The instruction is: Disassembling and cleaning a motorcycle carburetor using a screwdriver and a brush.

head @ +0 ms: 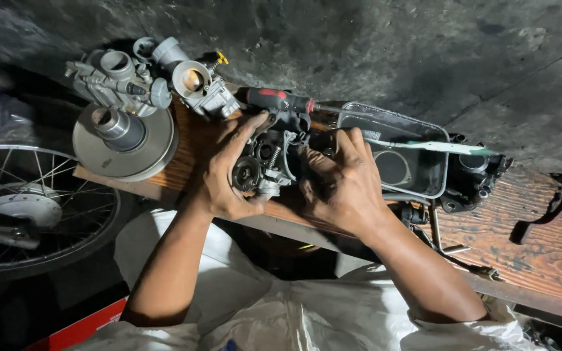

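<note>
Head view, looking down on a wooden bench point(541, 240) set against a dark concrete floor. Both hands are gripping a small dark carburetor point(269, 164) that is resting near the bench's near edge, at the middle of the frame.

The left hand point(226, 170) is wrapping the carburetor's left side: its fingers are lying close together and curling around the body, the fingertips reaching up to the top of the part and the thumb pressing in low, beside a round metal face. The right hand point(343, 185) is covering the right side, fingers bent and bunched over the casting, the index finger stretching toward the tray; whether its fingertips are pinching a small piece cannot be told, since the hand itself is hiding them.

Just behind the carburetor, a screwdriver point(281, 99) with a red-and-black handle is lying on the bench, its shaft pointing right. To the right, a grey metal tray point(417, 185) is sitting with a green-handled toothbrush point(434, 146) resting across its rim. A second dark engine part point(479, 175) is standing just beyond the tray.

At upper left, two grey carburetors point(154, 78) are lying beside a round pulley disc point(125, 140). A spoked wheel point(34, 208) is standing off the bench at far left.
</note>
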